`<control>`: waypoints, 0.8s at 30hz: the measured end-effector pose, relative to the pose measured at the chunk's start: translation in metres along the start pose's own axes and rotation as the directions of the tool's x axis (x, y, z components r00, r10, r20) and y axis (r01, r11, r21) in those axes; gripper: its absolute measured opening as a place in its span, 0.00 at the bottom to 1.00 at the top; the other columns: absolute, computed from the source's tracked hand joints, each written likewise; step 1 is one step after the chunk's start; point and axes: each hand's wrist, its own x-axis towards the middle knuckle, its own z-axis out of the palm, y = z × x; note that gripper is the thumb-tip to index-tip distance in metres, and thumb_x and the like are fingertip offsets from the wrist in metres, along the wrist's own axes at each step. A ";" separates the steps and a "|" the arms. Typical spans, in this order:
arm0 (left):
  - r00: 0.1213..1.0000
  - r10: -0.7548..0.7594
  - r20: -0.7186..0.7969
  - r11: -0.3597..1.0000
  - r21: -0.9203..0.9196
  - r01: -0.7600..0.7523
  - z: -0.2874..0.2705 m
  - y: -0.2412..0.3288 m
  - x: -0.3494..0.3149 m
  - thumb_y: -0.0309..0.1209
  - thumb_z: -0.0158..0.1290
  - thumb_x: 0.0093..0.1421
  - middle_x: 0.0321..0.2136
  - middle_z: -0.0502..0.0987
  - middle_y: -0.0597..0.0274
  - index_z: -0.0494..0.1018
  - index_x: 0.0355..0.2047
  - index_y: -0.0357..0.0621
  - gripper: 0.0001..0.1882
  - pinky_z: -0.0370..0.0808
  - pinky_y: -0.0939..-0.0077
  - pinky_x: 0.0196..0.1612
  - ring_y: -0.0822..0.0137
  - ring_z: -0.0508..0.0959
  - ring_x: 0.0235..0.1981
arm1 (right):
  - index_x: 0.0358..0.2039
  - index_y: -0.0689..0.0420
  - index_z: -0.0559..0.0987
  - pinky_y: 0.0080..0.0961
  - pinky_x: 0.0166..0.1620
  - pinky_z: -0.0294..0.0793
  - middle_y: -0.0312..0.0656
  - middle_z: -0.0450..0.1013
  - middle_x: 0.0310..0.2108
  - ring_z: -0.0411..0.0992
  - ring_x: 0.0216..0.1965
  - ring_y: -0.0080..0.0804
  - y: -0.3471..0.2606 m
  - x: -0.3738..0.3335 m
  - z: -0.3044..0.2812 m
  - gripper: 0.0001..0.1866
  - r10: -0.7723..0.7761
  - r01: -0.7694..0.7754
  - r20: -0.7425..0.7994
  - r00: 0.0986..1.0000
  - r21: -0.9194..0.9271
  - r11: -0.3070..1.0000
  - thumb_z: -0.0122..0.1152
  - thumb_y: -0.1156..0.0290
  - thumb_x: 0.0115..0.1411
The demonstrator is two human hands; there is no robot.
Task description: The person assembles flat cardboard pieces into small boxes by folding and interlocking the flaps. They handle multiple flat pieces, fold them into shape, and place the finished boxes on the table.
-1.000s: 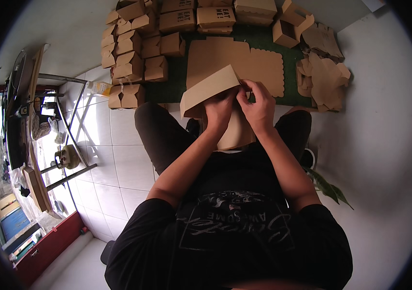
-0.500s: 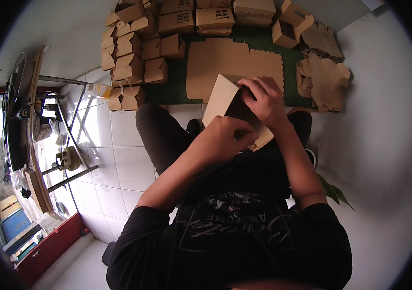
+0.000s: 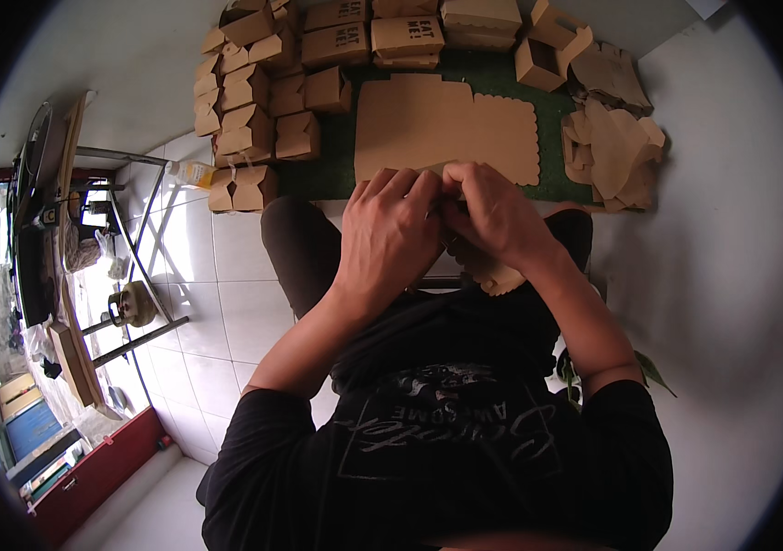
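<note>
Beyond the hands, one flat cardboard sheet lies on a green mat, between stacked boxes at left and cut cardboard pieces at right; one open box sits behind. Two curled hands, left hand and right hand, nearly touching, hide most of one brown box above the lap; I cannot tell what their fingertips pinch

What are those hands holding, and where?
A box, held by the left hand and right hand, seemingly at its far edge; they hide the exact spot.
</note>
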 end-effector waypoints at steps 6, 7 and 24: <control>0.995 0.059 -0.084 0.998 0.028 -0.056 0.003 -0.003 -0.003 0.24 0.64 0.58 0.37 0.84 0.56 0.81 0.40 0.42 0.09 0.82 0.53 0.52 0.49 0.85 0.46 | 0.57 0.57 0.74 0.44 0.56 0.82 0.44 0.81 0.48 0.82 0.50 0.47 -0.005 0.003 -0.003 0.21 -0.074 0.071 -0.024 0.997 -0.086 0.994 0.73 0.74 0.68; 0.992 0.072 -0.104 0.997 0.033 -0.068 0.003 -0.004 -0.002 0.24 0.65 0.59 0.37 0.84 0.56 0.81 0.39 0.42 0.08 0.82 0.53 0.52 0.50 0.85 0.45 | 0.57 0.57 0.74 0.44 0.56 0.82 0.44 0.81 0.47 0.82 0.50 0.47 -0.006 0.004 -0.004 0.21 -0.074 0.070 -0.047 0.996 -0.089 0.994 0.73 0.74 0.67; 0.953 0.259 -0.154 0.961 0.142 -0.238 -0.010 -0.008 0.001 0.23 0.71 0.54 0.41 0.90 0.65 0.87 0.39 0.47 0.12 0.86 0.60 0.55 0.60 0.90 0.47 | 0.45 0.63 0.84 0.43 0.55 0.83 0.46 0.83 0.44 0.84 0.48 0.47 0.007 0.011 -0.033 0.16 -0.360 0.350 0.038 0.932 -0.351 0.868 0.77 0.76 0.58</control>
